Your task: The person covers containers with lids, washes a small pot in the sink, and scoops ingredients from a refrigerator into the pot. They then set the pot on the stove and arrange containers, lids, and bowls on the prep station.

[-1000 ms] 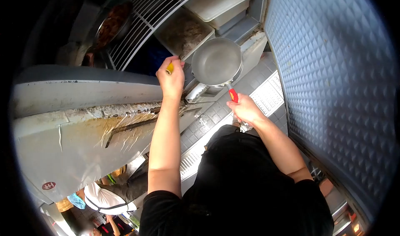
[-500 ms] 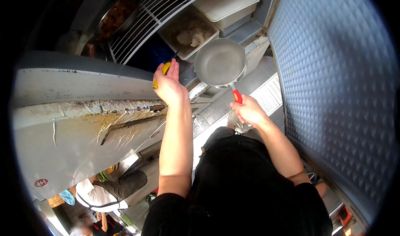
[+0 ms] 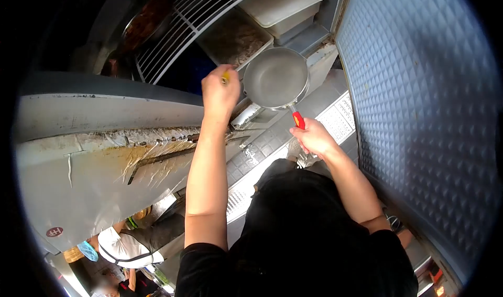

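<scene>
My left hand is closed around a yellow handle at the near edge of an open tub inside the fridge. The working end of that tool is hidden, so its kind does not show. Brownish contents lie in the tub, blurred and in shade. In my right hand is the red handle of a small metal pan, held level just right of the tub. The pan's grey inside shows nothing in it.
A white-lidded container sits behind the tub. A wire shelf and a bowl of reddish food are upper left. The textured fridge door stands open at right. Another person in a white top is lower left.
My left hand has turned over from palm-up to a fist and shifted slightly up and right with the yellow-handled tool. The pale lump in the tub no longer shows. The pan has barely moved.
</scene>
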Available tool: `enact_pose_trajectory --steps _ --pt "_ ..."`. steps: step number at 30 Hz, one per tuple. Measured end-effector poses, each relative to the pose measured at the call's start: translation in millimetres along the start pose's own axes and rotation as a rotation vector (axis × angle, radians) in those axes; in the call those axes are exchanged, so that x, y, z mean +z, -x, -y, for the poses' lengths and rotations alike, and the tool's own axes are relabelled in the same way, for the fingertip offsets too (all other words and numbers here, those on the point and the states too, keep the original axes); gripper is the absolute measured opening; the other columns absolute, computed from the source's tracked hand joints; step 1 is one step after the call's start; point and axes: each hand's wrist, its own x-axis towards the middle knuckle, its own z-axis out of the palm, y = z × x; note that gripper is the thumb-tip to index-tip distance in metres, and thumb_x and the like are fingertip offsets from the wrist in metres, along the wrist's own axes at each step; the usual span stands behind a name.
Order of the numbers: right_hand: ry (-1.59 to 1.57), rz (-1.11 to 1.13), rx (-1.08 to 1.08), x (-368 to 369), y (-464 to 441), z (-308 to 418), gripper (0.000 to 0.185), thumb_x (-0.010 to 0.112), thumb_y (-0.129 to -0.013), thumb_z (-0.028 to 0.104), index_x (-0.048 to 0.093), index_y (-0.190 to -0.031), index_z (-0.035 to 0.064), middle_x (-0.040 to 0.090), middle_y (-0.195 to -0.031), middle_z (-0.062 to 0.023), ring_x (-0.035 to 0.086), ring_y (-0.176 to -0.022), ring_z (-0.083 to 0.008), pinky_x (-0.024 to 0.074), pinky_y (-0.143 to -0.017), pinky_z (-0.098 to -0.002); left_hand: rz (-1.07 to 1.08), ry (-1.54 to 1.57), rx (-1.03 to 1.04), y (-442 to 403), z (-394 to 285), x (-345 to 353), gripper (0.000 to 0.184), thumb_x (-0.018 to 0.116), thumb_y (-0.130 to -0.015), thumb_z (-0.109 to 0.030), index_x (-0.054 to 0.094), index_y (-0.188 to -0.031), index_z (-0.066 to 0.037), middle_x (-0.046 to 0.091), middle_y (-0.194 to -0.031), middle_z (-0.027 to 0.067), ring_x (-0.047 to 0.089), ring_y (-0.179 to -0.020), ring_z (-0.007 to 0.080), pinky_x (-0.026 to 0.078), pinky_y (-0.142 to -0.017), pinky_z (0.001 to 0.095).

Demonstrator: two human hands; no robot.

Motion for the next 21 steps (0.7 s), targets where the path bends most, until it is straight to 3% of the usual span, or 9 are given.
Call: enact_pose_trajectory --steps 1,4,5,9,15,21 --pt "0.005 -0.001 0.001 0 0 -1 0.019 0.062 -0.100 0.016 0.052 -0.091 0.0032 0.050 -0.066 -0.0004 0.044 -0.046 -0.0097 0.0370 -0.042 -0.0280 -0.013 0.112 -0.146 0 -3 -1 0.024 0.056 -0.098 -0.009 0.069 -0.108 0.008 0.072 -0.097 0.0200 0.075 -0.089 0.0291 0.059 -0.079 0.0360" --pt "0.020 0.002 -0.006 -1 1 3 0.019 0.062 -0.100 0.016 0.052 -0.090 0.0034 0.050 -0.066 -0.0005 0.044 -0.045 -0.0098 0.0366 -0.042 -0.0278 -0.257 0.740 -0.385 -2 6 11 0.026 0.052 -0.099 -0.009 0.064 -0.109 0.013 0.067 -0.097 0.0203 0.074 -0.090 0.0289 0.061 -0.078 0.0331" --pt "0.020 0.006 -0.007 -1 1 3 0.019 0.062 -0.100 0.016 0.052 -0.091 0.0034 0.050 -0.066 -0.0005 0.044 -0.045 -0.0098 0.0365 -0.042 -0.0277 -0.284 0.885 -0.417 0 8 13 0.030 0.049 -0.100 -0.010 0.054 -0.114 0.017 0.063 -0.105 0.0267 0.073 -0.094 0.0375 0.063 -0.084 0.0373" --pt "-0.016 0.009 0.017 -2 2 3 0.018 0.062 -0.100 0.016 0.053 -0.093 0.0027 0.050 -0.065 -0.0004 0.044 -0.045 -0.0097 0.0364 -0.041 -0.0274 -0.473 1.182 -0.608 9 11 21 0.037 0.047 -0.099 -0.012 0.045 -0.122 0.017 0.056 -0.116 0.0328 0.067 -0.110 0.0412 0.057 -0.101 0.0436" --pt "-0.040 0.022 0.039 -4 1 5 0.017 0.062 -0.100 0.015 0.052 -0.095 0.0020 0.049 -0.065 0.0003 0.044 -0.045 -0.0095 0.0362 -0.041 -0.0272 -0.609 1.330 -0.647 20 -4 13 0.039 0.047 -0.099 -0.013 0.041 -0.124 0.017 0.055 -0.118 0.0353 0.064 -0.114 0.0416 0.054 -0.106 0.0457" --pt "-0.059 0.025 0.046 -4 5 10 0.017 0.062 -0.100 0.015 0.052 -0.093 0.0033 0.050 -0.065 0.0005 0.044 -0.045 -0.0092 0.0365 -0.041 -0.0269 -0.619 1.252 -0.479 26 -10 2 0.039 0.045 -0.101 -0.012 0.043 -0.124 0.019 0.052 -0.123 0.0362 0.064 -0.115 0.0427 0.053 -0.107 0.0470"
